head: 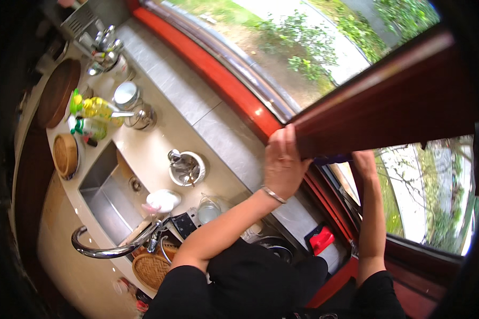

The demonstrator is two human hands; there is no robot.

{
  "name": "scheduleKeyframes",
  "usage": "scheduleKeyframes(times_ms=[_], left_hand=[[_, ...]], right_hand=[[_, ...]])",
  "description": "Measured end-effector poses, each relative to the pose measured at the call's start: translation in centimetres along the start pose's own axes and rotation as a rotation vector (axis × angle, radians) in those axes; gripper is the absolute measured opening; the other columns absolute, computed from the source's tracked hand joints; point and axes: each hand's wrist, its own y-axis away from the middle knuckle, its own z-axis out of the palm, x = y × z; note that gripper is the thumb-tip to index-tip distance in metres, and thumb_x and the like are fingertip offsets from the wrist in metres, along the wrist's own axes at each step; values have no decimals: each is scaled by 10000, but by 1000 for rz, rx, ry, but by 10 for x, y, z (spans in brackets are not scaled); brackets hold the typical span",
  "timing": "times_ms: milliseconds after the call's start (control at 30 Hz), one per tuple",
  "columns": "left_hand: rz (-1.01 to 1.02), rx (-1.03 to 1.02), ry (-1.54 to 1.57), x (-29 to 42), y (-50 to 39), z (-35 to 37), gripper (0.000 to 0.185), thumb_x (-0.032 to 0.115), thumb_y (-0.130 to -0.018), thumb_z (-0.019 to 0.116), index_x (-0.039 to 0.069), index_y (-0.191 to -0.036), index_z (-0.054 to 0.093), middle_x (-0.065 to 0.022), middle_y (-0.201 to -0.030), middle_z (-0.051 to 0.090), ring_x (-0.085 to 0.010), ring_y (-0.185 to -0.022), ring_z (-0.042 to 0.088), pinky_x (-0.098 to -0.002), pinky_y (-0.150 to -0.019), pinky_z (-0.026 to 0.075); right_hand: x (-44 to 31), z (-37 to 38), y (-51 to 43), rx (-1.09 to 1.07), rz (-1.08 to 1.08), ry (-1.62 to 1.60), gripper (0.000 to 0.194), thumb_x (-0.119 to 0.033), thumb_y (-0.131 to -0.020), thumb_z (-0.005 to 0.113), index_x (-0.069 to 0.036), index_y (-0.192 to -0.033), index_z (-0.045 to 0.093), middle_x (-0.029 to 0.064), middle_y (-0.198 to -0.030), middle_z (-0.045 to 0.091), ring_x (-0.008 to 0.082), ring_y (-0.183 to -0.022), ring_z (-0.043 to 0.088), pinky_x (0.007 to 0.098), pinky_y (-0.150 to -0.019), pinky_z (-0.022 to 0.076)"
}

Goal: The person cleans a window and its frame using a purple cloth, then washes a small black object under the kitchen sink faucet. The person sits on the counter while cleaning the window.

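My left hand (285,165), with a bracelet at the wrist, grips the lower end of a dark red-brown wooden window post (383,95). Its fingers lie against the post's edge, close to the red window frame (223,75). On the other side of the post is my right hand (365,163), its fingers mostly hidden behind the wood. A dark blue item (332,159), perhaps a cloth, shows between the two hands below the post. Whether the right hand grips it or the post cannot be made out.
Below the window runs a grey tiled sill (213,119) with a red-and-black object (321,239). To the left, a counter holds a steel sink (115,195), a curved faucet (103,252), a white utensil pot (201,169), bottles (99,109) and a woven basket (151,271).
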Motion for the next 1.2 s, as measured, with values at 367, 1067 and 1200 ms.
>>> scheduleKeyframes(times_ms=[367, 1067, 1200], left_hand=[[-475, -972, 508, 21, 15, -61, 534, 320, -869, 580, 76, -1264, 317, -136, -1065, 476, -242, -937, 517, -344, -718, 489], [-860, -671, 1379, 70, 17, 81, 171, 137, -878, 548, 39, -1017, 568, -34, -884, 620, -140, -741, 611, -276, -653, 513], [-870, -825, 1016, 4, 28, 71, 189, 84, -822, 528, 12, -987, 586, -51, -853, 626, -156, -718, 615, -296, -659, 511]], right_hand=[[37, 7, 42, -145, -806, 93, 146, 49, -531, 554, -79, -594, 520, 108, -876, 575, 300, -863, 549, 361, -715, 464], [7, -28, 109, 111, -700, -142, 114, 34, -621, 587, -76, -637, 564, 74, -833, 581, 258, -836, 567, 316, -723, 460], [13, -31, 104, 475, -302, -148, 176, 35, -667, 486, -55, -703, 634, 125, -766, 601, 296, -783, 574, 387, -724, 457]])
